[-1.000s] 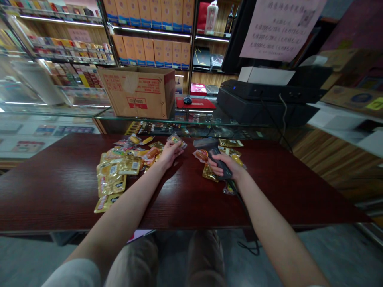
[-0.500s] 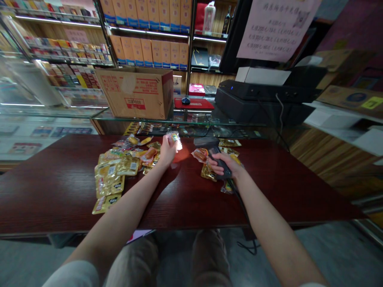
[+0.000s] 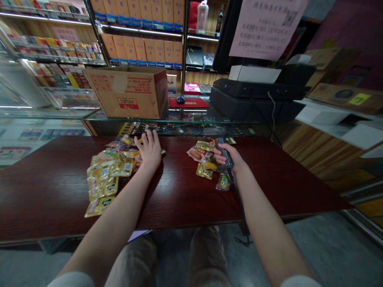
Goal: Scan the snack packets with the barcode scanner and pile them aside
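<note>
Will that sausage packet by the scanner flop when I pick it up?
Probably somewhat: the sausage packet looks like thin plastic, though the sausages inside should stiffen it. It likely feels light, and the shiny wrapper may slip.

One camera, worn on the person's head, looks forward and down from just behind the near edge of the dark red tabletop (image 3: pixel 185 203). The person's thighs (image 3: pixel 206 255) show at the bottom of the frame, below that edge. Close by, mid-frame, are the left hand (image 3: pixel 149 150) and right hand (image 3: pixel 230 157). The tabletop's far edge meets a glass display counter (image 3: pixel 179 119), and farther off, shelves of boxed goods (image 3: pixel 140 44) fill the top.
</note>
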